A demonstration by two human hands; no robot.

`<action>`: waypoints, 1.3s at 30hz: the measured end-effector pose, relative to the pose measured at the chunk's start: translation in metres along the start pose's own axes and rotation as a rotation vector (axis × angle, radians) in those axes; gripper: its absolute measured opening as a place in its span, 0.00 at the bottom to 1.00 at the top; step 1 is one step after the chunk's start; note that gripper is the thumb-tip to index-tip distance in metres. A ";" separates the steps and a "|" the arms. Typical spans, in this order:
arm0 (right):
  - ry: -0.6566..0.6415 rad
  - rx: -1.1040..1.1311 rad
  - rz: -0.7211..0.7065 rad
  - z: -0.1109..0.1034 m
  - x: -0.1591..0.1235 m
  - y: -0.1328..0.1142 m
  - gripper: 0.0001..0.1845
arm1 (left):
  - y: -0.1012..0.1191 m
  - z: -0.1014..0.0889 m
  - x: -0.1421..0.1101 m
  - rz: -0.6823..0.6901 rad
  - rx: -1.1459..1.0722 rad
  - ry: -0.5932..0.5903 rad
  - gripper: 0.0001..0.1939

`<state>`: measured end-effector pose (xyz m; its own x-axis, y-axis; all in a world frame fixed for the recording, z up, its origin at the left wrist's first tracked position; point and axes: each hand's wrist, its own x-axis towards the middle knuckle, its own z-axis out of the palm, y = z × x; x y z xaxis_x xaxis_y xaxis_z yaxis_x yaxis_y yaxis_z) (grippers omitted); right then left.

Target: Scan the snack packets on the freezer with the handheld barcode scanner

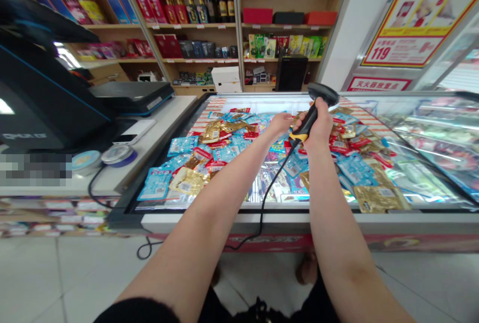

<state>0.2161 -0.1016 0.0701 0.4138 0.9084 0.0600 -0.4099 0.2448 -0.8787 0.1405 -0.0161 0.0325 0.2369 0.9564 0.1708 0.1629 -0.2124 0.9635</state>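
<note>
One black point-of-sale terminal point(130, 96) stands on a white counter point(164, 131) at far left. Next to it, a chest freezer point(262, 217) holds a loose heap of blue foil snack packets point(157, 184) and gold foil snack packets point(187, 181); these are judged light, soft and slippery, best pinched at a sealed edge. The left hand point(280, 124) is low over the pile, its fingers out of sight; whether it holds a packet cannot be determined. The right hand point(318, 126) grips tightly around the handle of a black-and-yellow barcode scanner point(309, 121), whose black cable point(265, 198) runs down over the freezer's front edge.
</note>
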 end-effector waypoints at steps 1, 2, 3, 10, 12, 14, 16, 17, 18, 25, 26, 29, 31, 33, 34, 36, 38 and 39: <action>0.021 0.020 -0.030 0.001 -0.001 0.001 0.22 | -0.005 -0.001 -0.001 0.022 0.157 0.015 0.01; 0.036 0.038 -0.050 0.003 -0.002 0.001 0.22 | -0.010 -0.004 -0.002 0.040 0.304 0.015 0.02; 0.030 0.041 -0.046 0.004 -0.003 0.003 0.22 | -0.016 -0.010 -0.003 0.055 0.431 0.012 0.04; -0.023 -0.013 0.018 0.010 -0.004 0.013 0.21 | -0.038 -0.057 -0.013 0.023 0.931 0.177 0.13; -0.033 -0.008 0.040 0.012 -0.005 0.015 0.21 | -0.039 -0.064 -0.016 -0.016 0.979 0.195 0.15; -0.042 -0.007 0.056 0.013 -0.006 0.016 0.20 | -0.040 -0.070 -0.019 -0.050 1.011 0.184 0.17; -0.053 -0.025 0.068 0.014 -0.006 0.019 0.20 | -0.042 -0.076 -0.020 -0.073 1.034 0.177 0.16; -0.063 -0.038 0.074 0.015 -0.006 0.020 0.20 | -0.042 -0.080 -0.020 -0.079 1.043 0.178 0.14; -0.075 -0.049 0.082 0.015 -0.006 0.021 0.20 | -0.043 -0.084 -0.020 -0.086 1.051 0.181 0.12; -0.185 -0.025 0.126 0.025 -0.010 0.039 0.18 | -0.045 -0.115 -0.027 -0.147 1.033 0.215 0.15; -0.191 -0.028 0.130 0.027 -0.012 0.041 0.18 | -0.045 -0.120 -0.029 -0.153 1.024 0.221 0.15; -0.212 -0.069 0.143 0.033 -0.019 0.049 0.17 | -0.046 -0.132 -0.034 -0.165 1.008 0.256 0.15; -0.245 -0.110 0.163 0.035 -0.023 0.053 0.17 | -0.047 -0.140 -0.037 -0.166 1.001 0.286 0.15; -0.283 -0.131 0.185 0.037 -0.026 0.056 0.16 | -0.048 -0.147 -0.041 -0.152 0.979 0.308 0.14; -0.296 -0.133 0.194 0.038 -0.027 0.057 0.16 | -0.049 -0.150 -0.043 -0.147 0.962 0.311 0.14; -0.307 -0.130 0.207 0.039 -0.029 0.060 0.16 | -0.049 -0.156 -0.047 -0.159 0.908 0.308 0.12; -0.311 -0.136 0.233 0.040 -0.030 0.061 0.16 | -0.050 -0.160 -0.050 -0.190 0.825 0.323 0.14; -0.311 -0.141 0.252 0.041 -0.031 0.061 0.16 | -0.051 -0.163 -0.051 -0.200 0.775 0.340 0.16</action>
<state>0.1451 -0.1008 0.0340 0.0408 0.9982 -0.0435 -0.3430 -0.0269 -0.9390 -0.0358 -0.0211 0.0084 -0.1444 0.9721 0.1847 0.8065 0.0075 0.5912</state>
